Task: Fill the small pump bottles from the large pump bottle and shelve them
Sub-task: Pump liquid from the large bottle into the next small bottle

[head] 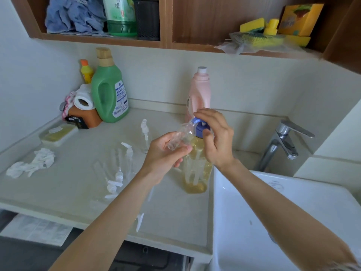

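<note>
Hands: your left hand [166, 151] is gripping a small clear bottle [180, 136], tilting its open mouth up to the spout; your right hand [214, 137] is curling over the blue pump head [201, 127], fingertips resting on top of it.
Large pump bottle [197, 165]: it is standing upright on the counter [78, 192], just left of the sink [273, 222], and it is showing amber liquid through clear walls.
Handling, large bottle: judging by the fill, it is likely sitting heavy and steady; you are probably safest pressing straight down on the head so the base is not sliding.
Handling, small bottle: it is looking thin, light and easily crushed; you are better off holding it round the middle, lightly, since any spilled liquid would likely be making it slippery.
Other small bottles [117, 167]: clear ones are lying on the counter well left of the large pump bottle, and one with its pump fitted [145, 137] is standing just left of it.
Loose pumps [113, 185]: white pump tops are lying beside those bottles.
Shelf [195, 44]: it is hanging above the large pump bottle, waiting for filled ones.
</note>
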